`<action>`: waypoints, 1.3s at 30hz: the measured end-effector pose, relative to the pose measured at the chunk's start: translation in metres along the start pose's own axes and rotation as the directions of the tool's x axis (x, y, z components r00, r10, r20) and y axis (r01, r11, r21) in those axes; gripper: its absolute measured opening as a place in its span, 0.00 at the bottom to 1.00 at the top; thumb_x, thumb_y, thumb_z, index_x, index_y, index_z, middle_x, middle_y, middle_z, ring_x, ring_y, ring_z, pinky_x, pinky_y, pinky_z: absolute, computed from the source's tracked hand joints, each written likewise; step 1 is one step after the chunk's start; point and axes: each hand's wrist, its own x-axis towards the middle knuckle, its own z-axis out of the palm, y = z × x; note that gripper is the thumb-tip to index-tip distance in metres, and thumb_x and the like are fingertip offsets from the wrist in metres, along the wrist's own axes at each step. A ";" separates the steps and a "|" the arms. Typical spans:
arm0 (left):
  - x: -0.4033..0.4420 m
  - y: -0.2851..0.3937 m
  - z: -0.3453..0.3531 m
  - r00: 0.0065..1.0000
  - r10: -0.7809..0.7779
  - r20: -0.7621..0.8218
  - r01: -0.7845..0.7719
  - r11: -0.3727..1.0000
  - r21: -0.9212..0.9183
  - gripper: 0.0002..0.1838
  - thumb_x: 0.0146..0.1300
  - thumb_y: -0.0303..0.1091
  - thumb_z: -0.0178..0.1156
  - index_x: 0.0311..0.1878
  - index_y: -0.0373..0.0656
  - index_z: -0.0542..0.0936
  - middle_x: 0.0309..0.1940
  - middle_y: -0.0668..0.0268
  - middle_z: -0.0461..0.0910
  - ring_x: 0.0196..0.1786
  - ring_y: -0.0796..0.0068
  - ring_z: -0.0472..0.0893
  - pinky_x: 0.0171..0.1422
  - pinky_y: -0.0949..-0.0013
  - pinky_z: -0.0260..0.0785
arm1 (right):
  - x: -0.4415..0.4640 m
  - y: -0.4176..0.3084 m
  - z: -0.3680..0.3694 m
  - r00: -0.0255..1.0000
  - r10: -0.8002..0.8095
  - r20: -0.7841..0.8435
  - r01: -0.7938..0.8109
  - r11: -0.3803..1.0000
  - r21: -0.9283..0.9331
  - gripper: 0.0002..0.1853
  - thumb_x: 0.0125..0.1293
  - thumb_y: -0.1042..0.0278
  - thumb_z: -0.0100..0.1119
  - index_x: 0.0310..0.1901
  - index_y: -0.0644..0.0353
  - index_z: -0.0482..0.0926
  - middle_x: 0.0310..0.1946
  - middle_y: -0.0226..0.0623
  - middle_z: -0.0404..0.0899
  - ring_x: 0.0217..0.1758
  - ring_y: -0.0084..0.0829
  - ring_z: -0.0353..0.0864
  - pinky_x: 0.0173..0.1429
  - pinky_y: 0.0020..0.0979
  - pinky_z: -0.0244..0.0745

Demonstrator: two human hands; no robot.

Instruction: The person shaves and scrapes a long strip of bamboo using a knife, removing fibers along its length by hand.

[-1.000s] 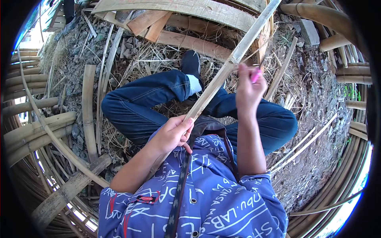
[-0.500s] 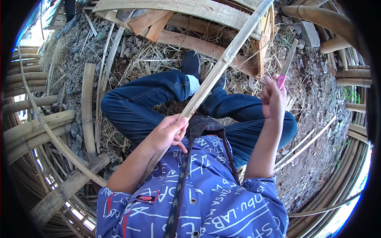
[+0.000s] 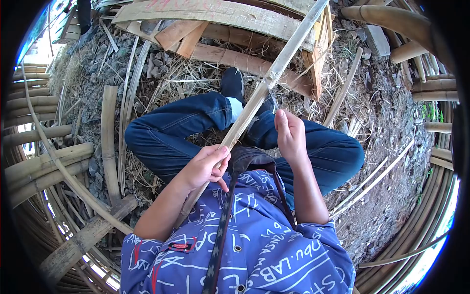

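A long split bamboo strip (image 3: 253, 107) runs slantwise from beside my torso to the top of the view. My left hand (image 3: 211, 164) is wrapped round its lower part, thumb on top. My right hand (image 3: 291, 133) is closed with the thumb up, to the right of the strip. From its grip a thin knife blade (image 3: 272, 97) reaches the strip's edge near a node. The fingers hide the knife's handle. Both my legs (image 3: 183, 120) are folded beneath the strip, in dark jeans.
Curved wooden planks (image 3: 215, 12) and boards stand ahead of my feet. A bamboo piece (image 3: 345, 88) lies on the ground at right, among shavings. Bamboo poles (image 3: 49, 159) stack along the left side, with more poles (image 3: 435, 95) at right.
My right hand has moved left and inward with the knife, bringing the blade to the bamboo strip. The pink handle seen before is now hidden. My left hand keeps its hold.
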 end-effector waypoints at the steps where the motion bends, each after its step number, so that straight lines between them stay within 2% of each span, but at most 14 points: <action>1: 0.000 -0.001 0.000 1.000 0.001 0.005 -0.001 1.000 0.002 0.20 0.73 0.48 0.41 0.30 0.44 0.65 0.12 0.77 0.55 0.11 0.88 0.58 0.26 0.63 0.78 | 0.002 0.002 -0.002 0.999 0.025 -0.022 -0.026 0.997 -0.075 0.26 0.71 0.51 0.48 0.23 0.68 0.68 0.12 0.43 0.60 0.15 0.29 0.63 0.23 0.36 0.59; 2: 0.000 -0.002 -0.002 1.000 0.006 0.005 -0.006 1.000 -0.001 0.19 0.73 0.48 0.41 0.30 0.44 0.66 0.13 0.77 0.56 0.12 0.89 0.57 0.27 0.63 0.78 | 0.004 0.000 -0.005 0.999 0.024 -0.026 -0.026 0.997 -0.078 0.26 0.71 0.51 0.48 0.23 0.68 0.68 0.12 0.43 0.60 0.15 0.29 0.63 0.23 0.36 0.59; 5: 0.001 -0.003 -0.003 1.000 0.014 0.006 -0.014 1.000 -0.009 0.18 0.73 0.47 0.42 0.30 0.45 0.66 0.14 0.76 0.57 0.12 0.89 0.56 0.27 0.62 0.78 | 0.008 -0.009 -0.012 0.994 0.003 -0.111 -0.044 0.929 -0.368 0.23 0.66 0.48 0.54 0.26 0.64 0.75 0.17 0.51 0.72 0.24 0.52 0.75 0.29 0.43 0.67; 9: 0.001 -0.003 -0.002 1.000 0.027 0.003 -0.027 1.000 -0.005 0.19 0.73 0.48 0.41 0.30 0.44 0.65 0.12 0.77 0.55 0.11 0.88 0.58 0.26 0.63 0.78 | 0.016 -0.001 -0.020 0.939 -0.044 -0.341 -0.089 0.927 -0.364 0.18 0.65 0.54 0.56 0.29 0.63 0.77 0.15 0.45 0.73 0.20 0.45 0.76 0.27 0.38 0.67; 12: 0.000 -0.002 -0.003 1.000 0.016 -0.004 -0.016 1.000 0.001 0.19 0.73 0.48 0.41 0.30 0.44 0.65 0.12 0.77 0.55 0.11 0.88 0.58 0.26 0.63 0.78 | 0.017 0.009 -0.027 0.948 -0.111 -0.299 0.009 0.946 -0.323 0.18 0.67 0.56 0.55 0.28 0.64 0.75 0.15 0.41 0.71 0.16 0.34 0.68 0.24 0.32 0.64; 15: 0.001 0.000 -0.002 1.000 -0.001 0.000 0.001 1.000 -0.011 0.19 0.73 0.47 0.41 0.30 0.44 0.65 0.12 0.77 0.55 0.11 0.88 0.58 0.25 0.63 0.78 | 0.006 0.004 -0.017 0.964 -0.112 -0.242 0.083 0.988 -0.129 0.19 0.69 0.58 0.53 0.26 0.66 0.73 0.13 0.35 0.65 0.19 0.19 0.62 0.23 0.29 0.59; 18: 0.001 -0.002 -0.003 1.000 0.015 0.015 -0.015 1.000 -0.015 0.19 0.73 0.47 0.41 0.30 0.44 0.65 0.12 0.77 0.55 0.11 0.88 0.57 0.25 0.63 0.78 | -0.001 0.022 -0.007 0.987 -0.014 -0.163 0.042 0.984 0.173 0.19 0.71 0.58 0.50 0.27 0.65 0.72 0.16 0.23 0.64 0.22 0.15 0.57 0.24 0.24 0.55; 19: 0.001 -0.002 -0.003 1.000 0.015 0.011 -0.015 1.000 -0.016 0.19 0.73 0.47 0.41 0.30 0.44 0.65 0.12 0.77 0.55 0.11 0.88 0.57 0.25 0.63 0.78 | -0.003 0.026 -0.003 0.990 0.029 -0.136 0.021 0.936 0.351 0.15 0.69 0.60 0.54 0.28 0.63 0.74 0.18 0.19 0.65 0.20 0.13 0.58 0.23 0.21 0.54; 23: 0.000 -0.001 -0.002 1.000 0.003 -0.002 -0.003 1.000 -0.001 0.18 0.73 0.47 0.41 0.30 0.44 0.65 0.12 0.77 0.55 0.12 0.88 0.58 0.26 0.63 0.78 | 0.007 -0.003 0.008 0.956 0.243 -0.162 -0.106 0.806 0.582 0.10 0.61 0.65 0.65 0.37 0.63 0.80 0.18 0.18 0.68 0.17 0.09 0.60 0.20 0.16 0.52; 28: 0.002 -0.003 -0.001 1.000 0.025 0.015 -0.025 1.000 0.008 0.19 0.73 0.47 0.41 0.30 0.44 0.65 0.12 0.77 0.55 0.12 0.88 0.58 0.26 0.63 0.78 | 0.036 -0.024 0.013 0.942 0.276 -0.190 -0.114 0.796 0.594 0.14 0.60 0.65 0.66 0.42 0.66 0.80 0.18 0.20 0.70 0.15 0.10 0.62 0.19 0.16 0.54; 30: 0.001 -0.003 0.000 1.000 0.017 -0.012 -0.017 1.000 0.008 0.19 0.73 0.47 0.41 0.30 0.44 0.65 0.12 0.77 0.56 0.12 0.88 0.58 0.26 0.63 0.78 | 0.041 -0.031 0.018 0.919 0.355 -0.170 -0.170 0.747 0.643 0.12 0.62 0.69 0.63 0.43 0.69 0.78 0.13 0.20 0.64 0.11 0.13 0.55 0.15 0.20 0.47; 32: 0.000 -0.003 0.000 1.000 0.014 -0.019 -0.014 1.000 0.004 0.19 0.73 0.47 0.42 0.30 0.44 0.65 0.13 0.77 0.56 0.12 0.89 0.58 0.26 0.62 0.78 | 0.042 -0.027 0.022 0.915 0.349 -0.200 -0.146 0.752 0.643 0.10 0.62 0.70 0.62 0.40 0.68 0.78 0.12 0.21 0.63 0.10 0.14 0.55 0.15 0.21 0.47; 34: 0.001 -0.004 -0.002 1.000 0.020 -0.014 -0.020 1.000 0.002 0.19 0.73 0.47 0.42 0.30 0.44 0.65 0.13 0.77 0.56 0.12 0.89 0.58 0.27 0.62 0.78 | 0.041 -0.018 0.019 0.930 0.299 -0.211 -0.088 0.742 0.665 0.09 0.62 0.69 0.63 0.37 0.68 0.80 0.15 0.21 0.67 0.13 0.12 0.62 0.16 0.18 0.54; 39: 0.001 -0.004 -0.001 1.000 0.020 -0.014 -0.020 1.000 -0.001 0.18 0.72 0.47 0.42 0.30 0.44 0.66 0.13 0.77 0.56 0.12 0.89 0.58 0.27 0.62 0.79 | 0.041 -0.011 0.014 0.938 0.268 -0.219 -0.029 0.692 0.721 0.06 0.63 0.71 0.61 0.34 0.65 0.78 0.15 0.21 0.68 0.12 0.11 0.59 0.16 0.18 0.52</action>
